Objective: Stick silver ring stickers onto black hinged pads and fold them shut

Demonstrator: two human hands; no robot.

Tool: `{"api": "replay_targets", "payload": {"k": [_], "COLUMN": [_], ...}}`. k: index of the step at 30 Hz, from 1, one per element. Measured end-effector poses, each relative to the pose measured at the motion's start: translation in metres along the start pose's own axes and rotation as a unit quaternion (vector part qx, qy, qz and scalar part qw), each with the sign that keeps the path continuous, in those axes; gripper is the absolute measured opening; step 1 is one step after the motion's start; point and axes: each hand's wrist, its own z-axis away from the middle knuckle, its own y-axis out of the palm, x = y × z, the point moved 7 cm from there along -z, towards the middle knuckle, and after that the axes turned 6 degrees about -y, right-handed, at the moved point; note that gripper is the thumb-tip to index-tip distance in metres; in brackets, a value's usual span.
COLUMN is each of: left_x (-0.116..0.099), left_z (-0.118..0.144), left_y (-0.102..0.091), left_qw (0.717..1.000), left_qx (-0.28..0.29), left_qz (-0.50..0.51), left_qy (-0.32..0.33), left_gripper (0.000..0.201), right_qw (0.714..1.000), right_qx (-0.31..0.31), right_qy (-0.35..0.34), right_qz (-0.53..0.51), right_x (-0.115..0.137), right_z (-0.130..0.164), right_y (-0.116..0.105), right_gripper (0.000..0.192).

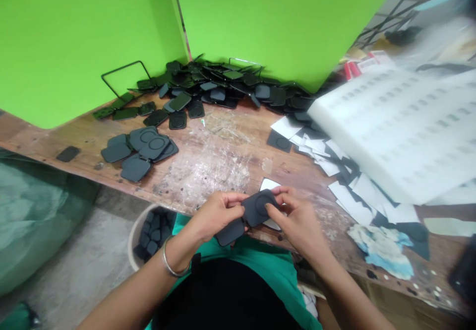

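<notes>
Dark pad [259,207] with a ring mark, held over the near edge of the wooden bench [208,156]. Left hand [216,214] closed on its left side, a second dark piece [230,231] tucked beneath; right hand [297,217] pinching its right edge, thumb on top. Bucket [134,235] of pads below left.

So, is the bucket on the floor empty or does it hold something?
Not empty: dark square pads lie inside the bucket.
</notes>
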Motion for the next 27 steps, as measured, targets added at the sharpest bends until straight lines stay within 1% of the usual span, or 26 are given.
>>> {"api": "replay_targets", "payload": {"k": [3,6,9,11,14,16,17,18,19,20,21,23,24,25,26,27], "left_x": [-0.001,0.000,-0.001,-0.001,-0.001,0.000,0.001,0.002,0.003,0.003,0.004,0.003,0.002,0.001,0.001,0.001], "left_z": [0.001,0.003,0.005,0.006,0.008,0.008,0.007,0.007,0.007,0.006,0.006,0.006,0.006,0.007,0.007,0.008], "left_y": [0.001,0.001,0.003,0.004,0.005,0.005,0.004,0.002,0.001,-0.001,-0.003,-0.004,-0.004,-0.003,-0.003,-0.003], "left_qw": [1.000,1.000,0.999,0.999,0.999,0.999,0.999,0.999,0.999,0.999,0.999,0.999,0.999,0.998,0.998,0.998], "left_qx": [-0.001,-0.004,-0.001,0.004,0.012,0.016,0.016,0.015,0.011,0.007,0.006,0.014,0.021,0.030,0.037,0.040], "left_qz": [-0.011,-0.020,-0.024,-0.025,-0.020,-0.014,-0.013,-0.013,-0.011,-0.007,-0.002,0.010,0.012,0.012,0.010,0.009], "left_qy": [0.002,0.010,0.023,0.028,0.034,0.036,0.036,0.035,0.034,0.033,0.032,0.039,0.044,0.048,0.052,0.055], "left_gripper": [0.047,0.046,0.046,0.046,0.047,0.048,0.049,0.050,0.050,0.051,0.051,0.050,0.050,0.049,0.049,0.048], "right_qw": [1.000,0.997,0.985,0.959,0.898,0.867,0.860,0.860,0.868,0.885,0.911,0.968,0.985,0.993,0.995,0.995], "right_qx": [-0.002,0.000,0.000,0.008,0.033,0.040,0.038,0.033,0.028,0.027,0.035,0.069,0.087,0.096,0.093,0.078], "right_qy": [-0.007,-0.033,-0.081,-0.119,-0.144,-0.129,-0.111,-0.084,-0.053,-0.025,-0.005,0.007,0.007,0.010,0.020,0.037], "right_qz": [0.027,0.067,0.155,0.258,0.415,0.479,0.496,0.502,0.493,0.464,0.410,0.243,0.147,0.062,-0.002,-0.044], "right_x": [0.000,0.001,0.007,0.015,0.027,0.032,0.033,0.033,0.031,0.028,0.024,0.017,0.014,0.012,0.008,0.004], "right_z": [0.001,0.001,0.002,0.004,0.007,0.006,0.005,0.003,0.000,-0.002,-0.005,-0.009,-0.010,-0.011,-0.012,-0.012], "right_y": [0.001,0.002,0.001,0.003,0.006,0.003,0.000,-0.005,-0.010,-0.014,-0.016,-0.009,-0.002,0.004,0.009,0.013], "right_gripper": [0.028,0.027,0.025,0.023,0.019,0.019,0.022,0.025,0.029,0.032,0.033,0.030,0.028,0.029,0.033,0.038]}}
